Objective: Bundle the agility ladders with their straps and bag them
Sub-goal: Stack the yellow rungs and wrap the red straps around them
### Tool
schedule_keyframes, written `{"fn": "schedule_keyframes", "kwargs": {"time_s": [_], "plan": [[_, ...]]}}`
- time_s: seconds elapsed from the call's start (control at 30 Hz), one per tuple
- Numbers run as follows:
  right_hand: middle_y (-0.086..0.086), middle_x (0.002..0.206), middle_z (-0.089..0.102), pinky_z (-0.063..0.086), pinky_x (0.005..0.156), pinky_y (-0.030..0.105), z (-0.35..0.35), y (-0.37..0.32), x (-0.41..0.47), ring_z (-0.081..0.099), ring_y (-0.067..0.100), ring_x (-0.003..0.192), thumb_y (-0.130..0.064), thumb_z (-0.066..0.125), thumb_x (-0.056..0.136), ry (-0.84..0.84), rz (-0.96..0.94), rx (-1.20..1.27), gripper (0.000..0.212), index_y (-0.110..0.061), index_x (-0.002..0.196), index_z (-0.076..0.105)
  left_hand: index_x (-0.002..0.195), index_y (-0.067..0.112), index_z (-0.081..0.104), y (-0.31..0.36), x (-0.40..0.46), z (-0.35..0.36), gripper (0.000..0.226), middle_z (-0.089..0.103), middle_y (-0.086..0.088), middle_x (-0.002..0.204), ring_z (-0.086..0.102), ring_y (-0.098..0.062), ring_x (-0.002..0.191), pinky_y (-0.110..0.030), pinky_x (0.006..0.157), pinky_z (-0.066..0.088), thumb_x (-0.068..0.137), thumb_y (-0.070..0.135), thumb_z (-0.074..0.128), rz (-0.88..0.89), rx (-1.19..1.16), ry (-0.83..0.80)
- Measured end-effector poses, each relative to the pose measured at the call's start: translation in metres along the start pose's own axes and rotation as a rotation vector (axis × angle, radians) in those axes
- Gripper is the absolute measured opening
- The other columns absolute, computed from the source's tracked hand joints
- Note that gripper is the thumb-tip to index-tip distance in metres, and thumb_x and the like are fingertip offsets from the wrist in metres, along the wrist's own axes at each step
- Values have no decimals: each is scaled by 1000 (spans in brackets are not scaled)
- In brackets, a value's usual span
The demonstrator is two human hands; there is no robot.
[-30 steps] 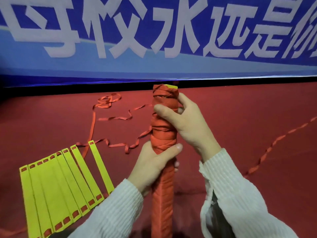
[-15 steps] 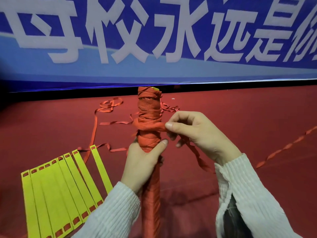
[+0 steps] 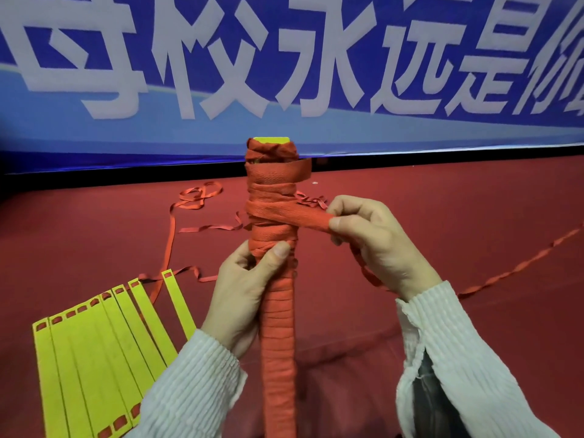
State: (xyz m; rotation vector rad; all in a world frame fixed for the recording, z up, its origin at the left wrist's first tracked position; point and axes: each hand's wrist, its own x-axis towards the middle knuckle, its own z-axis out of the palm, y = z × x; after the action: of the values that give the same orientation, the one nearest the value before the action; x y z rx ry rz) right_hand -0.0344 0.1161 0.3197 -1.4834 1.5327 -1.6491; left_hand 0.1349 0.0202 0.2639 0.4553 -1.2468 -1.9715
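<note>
Two hands worked one upright bundle (image 3: 274, 235) at the centre of view. The left hand (image 3: 243, 295) gripped it below the windings, thumb pressed across the front; the right hand (image 3: 369, 238), at three o'clock from it, pinched the strap (image 3: 303, 218) taut. Another ladder (image 3: 104, 352) lay fanned at seven o'clock on the red floor (image 3: 442, 200). Each turn probably wanted steady tension, laid flat and overlapping, with the thumb pinning the last wrap.

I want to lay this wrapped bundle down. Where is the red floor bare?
Bare floor lies right of the upright orange strap-wrapped bundle, beyond the right hand. Left is crowded: yellow flat ladder rungs and loose orange strap loops.
</note>
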Motion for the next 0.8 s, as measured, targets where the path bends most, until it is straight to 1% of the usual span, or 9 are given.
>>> {"fn": "schedule_keyframes", "kwargs": {"time_s": [0.1,0.2,0.3,0.4,0.5,0.57,0.63,0.7,0.8], "plan": [[-11,55,45,30,54,20,4,4,2,37,6,54,-18,82,82,117,14,-68,15,-18,73,69,90,18,77,2,4,-7,55,68,-15,84,64,-19,67,-27,61,57,53,51,99,45,-9,10],[-10,52,35,24,50,17,12,7,10,27,3,50,-15,86,81,304,-30,-85,36,-12,63,55,99,13,70,3,2,-5,75,71,-15,84,70,-20,68,-30,64,61,47,59,100,34,-50,-11],[-6,54,33,26,48,18,18,9,12,28,7,50,-26,82,80,225,-9,37,42,-22,56,48,111,8,62,-1,1,-2,85,70,-12,86,73,-20,71,-34,72,64,54,59,97,7,-168,-69],[-4,51,42,34,45,23,29,16,12,36,12,46,-34,76,83,109,40,149,36,-24,58,52,117,4,68,-2,-1,2,75,69,-12,89,72,-21,73,-37,74,63,71,62,84,-102,-294,-141],[-8,48,40,32,44,20,38,17,14,35,6,43,-24,79,87,204,24,116,45,-15,62,43,105,14,80,-4,-7,11,69,72,-15,94,73,-25,79,-43,77,62,87,74,50,-221,-148,-130],[-14,50,32,28,47,17,42,17,15,29,2,47,-15,81,87,267,9,44,52,-18,61,35,93,19,80,-10,-10,16,68,67,-13,84,65,-24,66,-40,73,55,85,83,55,-244,-33,-191],[-13,54,29,26,50,19,42,16,15,26,4,52,-17,82,85,232,3,25,54,-22,60,34,96,17,69,-15,-11,17,44,57,-13,78,54,-22,58,-34,63,50,75,55,79,-187,-32,-190],[-9,57,32,26,52,23,35,13,14,27,7,54,-21,71,85,125,14,114,38,-22,61,40,107,13,54,-17,-10,15,53,53,-15,79,52,-22,57,-34,56,48,68,30,85,-138,-89,-138],[-6,60,48,33,55,25,18,9,9,39,9,57,-14,59,82,72,24,164,13,-16,69,57,109,10,59,-16,-6,6,56,59,-13,86,58,-21,67,-33,61,53,63,28,85,-83,-30,-116]]}}
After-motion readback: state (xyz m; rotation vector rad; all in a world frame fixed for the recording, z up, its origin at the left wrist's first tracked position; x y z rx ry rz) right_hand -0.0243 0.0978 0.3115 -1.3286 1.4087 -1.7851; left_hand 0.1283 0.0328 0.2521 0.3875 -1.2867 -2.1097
